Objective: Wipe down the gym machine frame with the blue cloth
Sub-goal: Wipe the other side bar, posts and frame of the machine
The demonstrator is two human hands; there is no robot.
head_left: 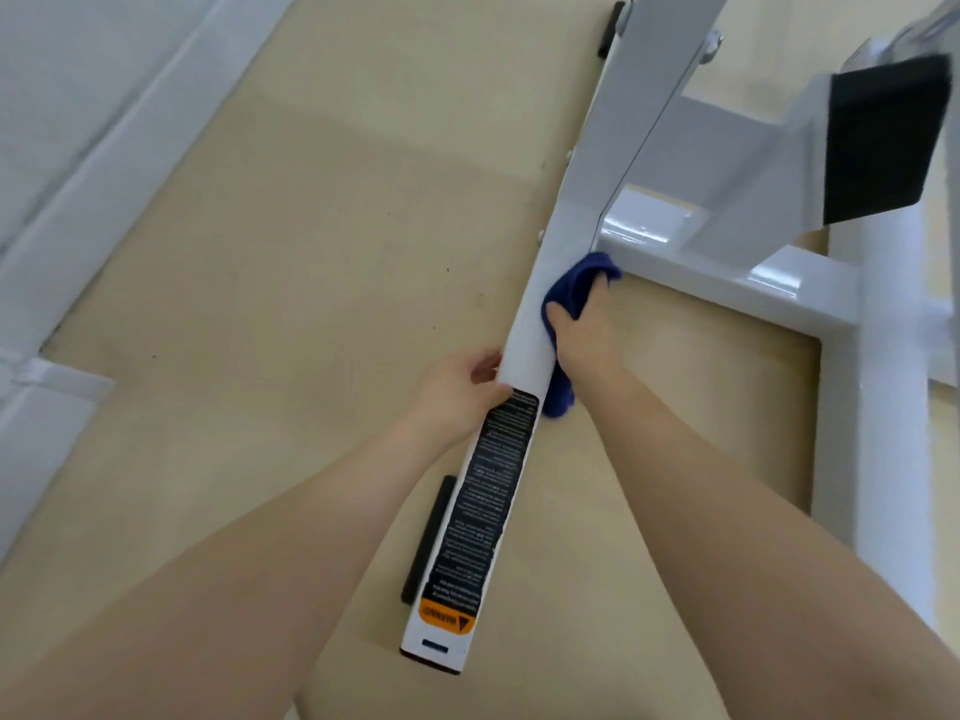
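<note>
A white gym machine frame [571, 236] runs diagonally from the upper right down to the bottom centre, with a black and orange warning label [493, 491] on its lower part. My right hand [584, 330] grips the blue cloth [571, 288] and presses it against the right side of the frame bar, just below the joint with a cross beam [727, 283]. Part of the cloth hangs under my wrist. My left hand [462, 392] holds the left edge of the same bar just above the label, fingers curled round it.
The floor [311, 252] is beige. A white wall base [78, 200] runs along the left. Another white frame post [883, 407] stands at the right, with a black pad [883, 142] above it. Black rubber feet [428, 537] sit under the bar.
</note>
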